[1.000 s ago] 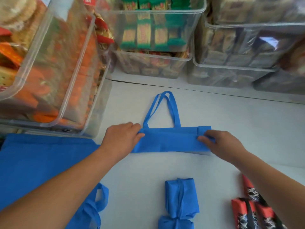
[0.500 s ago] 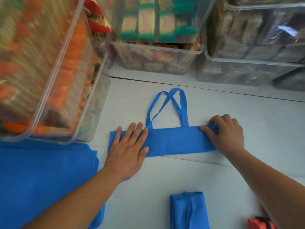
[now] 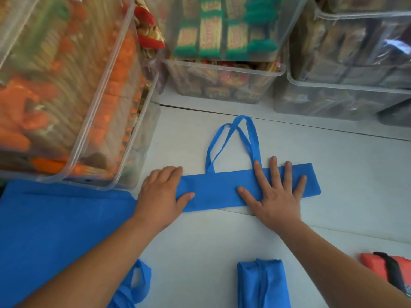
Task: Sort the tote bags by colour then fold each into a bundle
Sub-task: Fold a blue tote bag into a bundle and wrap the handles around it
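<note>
Right hand [image 3: 278, 196] flattened onto bag [image 3: 218, 190], left hand [image 3: 160, 192] hiding its end

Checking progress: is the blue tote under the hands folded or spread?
Folded: the blue tote lies as a narrow strip, handles out, not yet bundled.

We get bright, even light; shadows on the white table [image 3: 344, 214] near the folded blue tote bag [image 3: 218, 190] are soft and pale, and the bag itself is fairly sharp. Beyond the bag the clear bins [image 3: 222, 72] smear with blur, far to its right a white glare patch [image 3: 394, 44] shines on plastic, and to its left the bin rims [image 3: 105, 76] bow with wide-angle distortion.
</note>
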`<control>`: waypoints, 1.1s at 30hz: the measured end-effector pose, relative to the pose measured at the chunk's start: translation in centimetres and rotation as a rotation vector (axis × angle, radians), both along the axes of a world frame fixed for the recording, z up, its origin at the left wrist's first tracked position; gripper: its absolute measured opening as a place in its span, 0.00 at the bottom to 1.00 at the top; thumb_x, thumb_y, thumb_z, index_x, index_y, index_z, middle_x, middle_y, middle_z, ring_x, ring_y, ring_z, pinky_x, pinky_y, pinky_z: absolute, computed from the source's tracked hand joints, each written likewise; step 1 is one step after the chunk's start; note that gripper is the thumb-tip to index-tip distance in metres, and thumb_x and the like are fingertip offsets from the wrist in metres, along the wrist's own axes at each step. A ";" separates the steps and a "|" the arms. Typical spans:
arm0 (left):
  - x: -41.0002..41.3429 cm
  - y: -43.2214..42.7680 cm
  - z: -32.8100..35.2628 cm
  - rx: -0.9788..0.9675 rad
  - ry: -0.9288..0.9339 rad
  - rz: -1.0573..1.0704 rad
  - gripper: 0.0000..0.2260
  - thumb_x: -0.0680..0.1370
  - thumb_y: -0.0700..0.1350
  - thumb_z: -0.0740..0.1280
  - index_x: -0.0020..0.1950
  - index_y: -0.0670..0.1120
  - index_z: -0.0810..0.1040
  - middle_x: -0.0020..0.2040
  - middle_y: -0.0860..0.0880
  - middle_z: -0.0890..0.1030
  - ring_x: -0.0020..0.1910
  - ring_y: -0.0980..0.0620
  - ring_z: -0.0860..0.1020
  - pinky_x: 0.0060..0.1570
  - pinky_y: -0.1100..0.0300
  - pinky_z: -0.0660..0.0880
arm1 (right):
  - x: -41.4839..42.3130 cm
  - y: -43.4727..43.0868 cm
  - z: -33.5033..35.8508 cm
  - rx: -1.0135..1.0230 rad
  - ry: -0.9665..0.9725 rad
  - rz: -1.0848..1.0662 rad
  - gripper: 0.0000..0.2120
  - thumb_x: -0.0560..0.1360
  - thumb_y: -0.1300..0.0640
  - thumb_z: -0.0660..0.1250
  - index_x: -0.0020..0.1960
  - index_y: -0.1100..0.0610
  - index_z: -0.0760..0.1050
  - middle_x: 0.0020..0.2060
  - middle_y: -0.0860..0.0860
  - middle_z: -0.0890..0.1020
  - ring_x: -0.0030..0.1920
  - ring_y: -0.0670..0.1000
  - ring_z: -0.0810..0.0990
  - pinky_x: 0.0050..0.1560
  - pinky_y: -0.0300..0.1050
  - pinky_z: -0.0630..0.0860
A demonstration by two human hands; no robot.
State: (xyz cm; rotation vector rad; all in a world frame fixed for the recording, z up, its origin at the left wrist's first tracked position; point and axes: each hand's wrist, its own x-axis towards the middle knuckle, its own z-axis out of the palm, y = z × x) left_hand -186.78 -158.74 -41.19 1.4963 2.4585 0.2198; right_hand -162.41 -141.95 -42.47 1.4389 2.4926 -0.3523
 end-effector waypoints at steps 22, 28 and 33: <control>3.7 -5.4 7.4 0.070 -0.934 0.601 0.13 0.75 0.37 0.69 0.54 0.53 0.75 0.41 0.48 0.81 0.33 0.54 0.76 0.34 0.58 0.76 | -5.3 -4.4 2.1 -0.244 0.274 0.051 0.35 0.72 0.22 0.52 0.74 0.35 0.69 0.82 0.46 0.53 0.82 0.52 0.44 0.81 0.55 0.46; 3.3 -9.8 11.7 0.010 -1.244 0.437 0.13 0.80 0.36 0.67 0.59 0.47 0.85 0.54 0.55 0.87 0.54 0.58 0.83 0.56 0.65 0.76 | -5.6 -8.6 3.2 -0.391 0.298 0.142 0.35 0.73 0.23 0.44 0.71 0.33 0.72 0.82 0.45 0.56 0.82 0.50 0.47 0.81 0.53 0.48; 2.7 -9.9 13.5 0.075 -1.404 0.300 0.20 0.77 0.31 0.64 0.65 0.45 0.81 0.61 0.47 0.85 0.65 0.46 0.80 0.64 0.57 0.75 | -5.0 -9.3 4.6 -0.590 0.325 0.166 0.30 0.80 0.29 0.41 0.74 0.36 0.68 0.81 0.44 0.56 0.82 0.48 0.46 0.81 0.48 0.45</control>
